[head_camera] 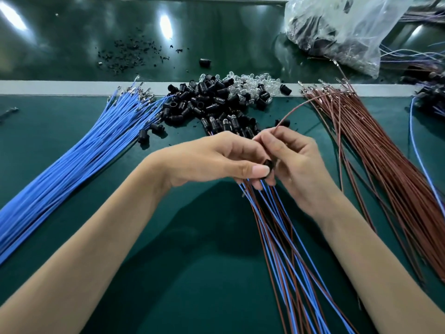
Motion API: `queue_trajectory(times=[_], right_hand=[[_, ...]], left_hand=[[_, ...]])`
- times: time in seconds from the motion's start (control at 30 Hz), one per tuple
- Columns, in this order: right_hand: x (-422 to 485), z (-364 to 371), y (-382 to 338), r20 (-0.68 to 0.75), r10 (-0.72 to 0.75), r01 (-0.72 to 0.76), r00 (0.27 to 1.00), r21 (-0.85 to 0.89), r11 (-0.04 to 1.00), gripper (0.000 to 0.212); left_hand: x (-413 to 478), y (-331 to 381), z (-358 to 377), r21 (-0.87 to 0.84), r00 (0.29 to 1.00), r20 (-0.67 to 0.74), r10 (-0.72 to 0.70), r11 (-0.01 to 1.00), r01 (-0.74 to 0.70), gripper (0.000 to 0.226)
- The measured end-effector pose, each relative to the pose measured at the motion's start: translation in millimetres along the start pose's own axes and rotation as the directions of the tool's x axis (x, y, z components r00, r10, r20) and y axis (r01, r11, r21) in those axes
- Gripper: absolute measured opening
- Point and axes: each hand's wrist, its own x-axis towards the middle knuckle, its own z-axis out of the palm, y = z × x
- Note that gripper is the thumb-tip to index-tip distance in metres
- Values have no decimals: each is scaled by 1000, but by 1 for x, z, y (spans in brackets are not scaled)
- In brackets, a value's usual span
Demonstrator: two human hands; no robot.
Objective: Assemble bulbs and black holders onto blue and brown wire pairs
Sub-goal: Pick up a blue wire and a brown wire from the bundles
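Gripping black holder (267, 165) and wire bundle (272, 225) in left hand (216, 160) just above the mat (192, 249), pinching a brown wire (298, 107) in right hand (296, 160), maybe bending its terminal if pushed in crooked.

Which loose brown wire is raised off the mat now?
The single brown wire pinched in the right hand, arcing upward; the other loose ones lie flat in the right-side bundle.
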Motion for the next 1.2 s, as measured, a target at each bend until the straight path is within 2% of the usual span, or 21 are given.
queue_trajectory(times=[0.1,0.17,0.27,0.5,0.77,1.03,1.2], right_hand=[[0,-1,1,-148,-179,152,973,-176,973,21],[0,-3,-2,-203,-288,255,936,-172,952,26],[-1,-2,-6,-214,-371,341,904,-165,926,22],[-6,6,-4,-181,-397,369,900,-171,914,19],[-7,13,2,-132,-402,365,906,-238,900,19],[-6,9,-2,-165,-436,383,885,-277,881,17],[-8,14,2,-120,-396,346,910,-305,887,17]], left_hand=[[-4,-2,-11,133,998,-24,-54,989,56,34],[-9,-2,-22,158,995,-74,-67,984,78,39],[-18,-5,-37,178,988,-120,-96,977,116,38],[-20,-4,-36,180,984,-106,-146,970,163,26],[-14,-4,-29,195,985,-77,-154,967,166,26],[-15,-6,-31,199,984,-69,-163,964,173,26],[-13,-6,-29,207,984,-69,-162,963,173,24]])
